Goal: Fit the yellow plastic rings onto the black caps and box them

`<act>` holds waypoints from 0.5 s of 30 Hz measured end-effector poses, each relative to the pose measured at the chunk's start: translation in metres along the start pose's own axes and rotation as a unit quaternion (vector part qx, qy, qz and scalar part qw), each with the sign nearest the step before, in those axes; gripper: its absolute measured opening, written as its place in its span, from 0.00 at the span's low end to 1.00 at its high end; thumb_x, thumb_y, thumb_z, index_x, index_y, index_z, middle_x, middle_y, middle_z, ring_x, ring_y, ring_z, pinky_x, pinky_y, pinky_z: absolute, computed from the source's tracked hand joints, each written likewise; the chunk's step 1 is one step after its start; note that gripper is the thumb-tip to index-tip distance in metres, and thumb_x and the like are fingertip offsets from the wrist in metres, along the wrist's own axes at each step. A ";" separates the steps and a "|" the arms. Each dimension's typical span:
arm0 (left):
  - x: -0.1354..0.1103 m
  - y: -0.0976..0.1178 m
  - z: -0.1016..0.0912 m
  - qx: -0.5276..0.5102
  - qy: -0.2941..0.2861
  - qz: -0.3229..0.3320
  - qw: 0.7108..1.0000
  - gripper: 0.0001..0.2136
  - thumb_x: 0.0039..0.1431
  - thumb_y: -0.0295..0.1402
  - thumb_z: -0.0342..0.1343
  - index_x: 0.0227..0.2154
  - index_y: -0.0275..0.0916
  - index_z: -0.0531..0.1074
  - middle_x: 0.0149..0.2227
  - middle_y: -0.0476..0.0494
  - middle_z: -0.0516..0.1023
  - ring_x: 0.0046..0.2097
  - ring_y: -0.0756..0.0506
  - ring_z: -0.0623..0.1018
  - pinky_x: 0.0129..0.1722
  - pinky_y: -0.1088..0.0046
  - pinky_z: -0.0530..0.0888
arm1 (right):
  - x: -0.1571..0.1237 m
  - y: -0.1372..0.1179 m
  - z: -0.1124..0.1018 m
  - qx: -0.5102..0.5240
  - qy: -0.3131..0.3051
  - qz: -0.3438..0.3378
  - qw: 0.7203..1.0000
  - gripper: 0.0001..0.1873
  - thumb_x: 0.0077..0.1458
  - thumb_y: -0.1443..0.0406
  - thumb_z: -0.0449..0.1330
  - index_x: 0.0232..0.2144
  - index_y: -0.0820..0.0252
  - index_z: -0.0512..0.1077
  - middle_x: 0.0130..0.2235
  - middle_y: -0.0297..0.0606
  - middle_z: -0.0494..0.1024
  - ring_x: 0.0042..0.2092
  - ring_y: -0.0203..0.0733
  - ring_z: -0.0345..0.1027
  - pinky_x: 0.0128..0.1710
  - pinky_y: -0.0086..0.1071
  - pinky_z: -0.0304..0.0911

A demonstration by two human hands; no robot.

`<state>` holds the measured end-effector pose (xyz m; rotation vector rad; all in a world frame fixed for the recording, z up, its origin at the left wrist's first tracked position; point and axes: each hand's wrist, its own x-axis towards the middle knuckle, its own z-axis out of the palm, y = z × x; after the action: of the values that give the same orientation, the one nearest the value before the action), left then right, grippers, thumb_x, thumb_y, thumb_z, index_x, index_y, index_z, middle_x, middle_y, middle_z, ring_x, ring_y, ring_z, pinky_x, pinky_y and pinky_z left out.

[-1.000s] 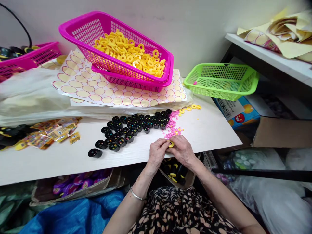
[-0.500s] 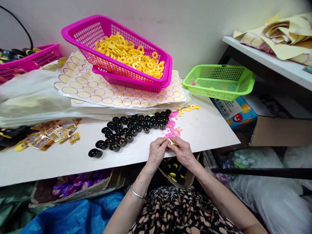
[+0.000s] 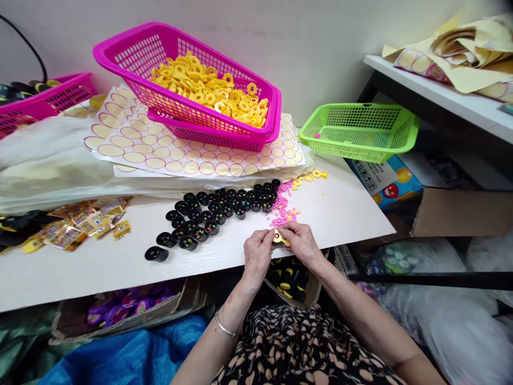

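Observation:
At the table's front edge, my left hand (image 3: pixel 257 255) and my right hand (image 3: pixel 302 245) pinch a small yellow ring piece with a tab (image 3: pixel 277 239) between their fingertips. Something dark shows below its ring, but I cannot make out what. Just beyond my fingers lies a scatter of tiny pink pieces (image 3: pixel 285 215) with a few yellow ones. To the left stand many small black cups (image 3: pixel 199 233) in loose rows, most with coloured bits inside. More yellow rings (image 3: pixel 316 174) lie behind the pink pieces.
Stacked pink baskets (image 3: pixel 168 120), the upper full of yellow rings, rest on sticker sheets (image 3: pixel 132 144). A green basket (image 3: pixel 356 147) sits at the back right. Shiny packets (image 3: pixel 92 216) lie at left. Below the edge is a box of black-and-yellow pieces (image 3: pixel 288 278). A shelf (image 3: pixel 452 88) juts in.
My fingers have shifted slightly apart and the yellow ring piece has turned, so more of its ring and tab shows. The view has moved slightly.

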<state>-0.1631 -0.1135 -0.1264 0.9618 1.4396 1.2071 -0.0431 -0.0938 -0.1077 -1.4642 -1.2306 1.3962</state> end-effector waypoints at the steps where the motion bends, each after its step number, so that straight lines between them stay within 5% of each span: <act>1: -0.002 -0.001 0.001 -0.002 0.000 -0.001 1.000 0.13 0.50 0.42 0.55 0.27 0.36 0.76 0.25 0.47 0.71 0.23 0.52 0.68 0.22 0.78 0.64 | -0.001 0.000 0.001 0.011 -0.005 0.010 1.000 0.12 0.47 0.57 0.57 0.22 0.61 0.68 0.18 0.29 0.65 0.19 0.31 0.57 0.17 0.25 0.55; 15: -0.005 -0.001 0.008 -0.064 0.005 -0.017 0.998 0.13 0.50 0.41 0.57 0.29 0.35 0.76 0.34 0.45 0.73 0.26 0.53 0.70 0.23 0.79 0.67 | -0.003 0.006 0.010 0.096 -0.021 0.053 0.994 0.15 0.47 0.54 0.58 0.26 0.61 0.68 0.19 0.30 0.69 0.19 0.33 0.65 0.18 0.26 0.64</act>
<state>-0.1543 -0.1166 -0.1264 0.8415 1.3632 1.2647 -0.0521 -0.0990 -0.1144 -1.3885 -1.0256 1.5778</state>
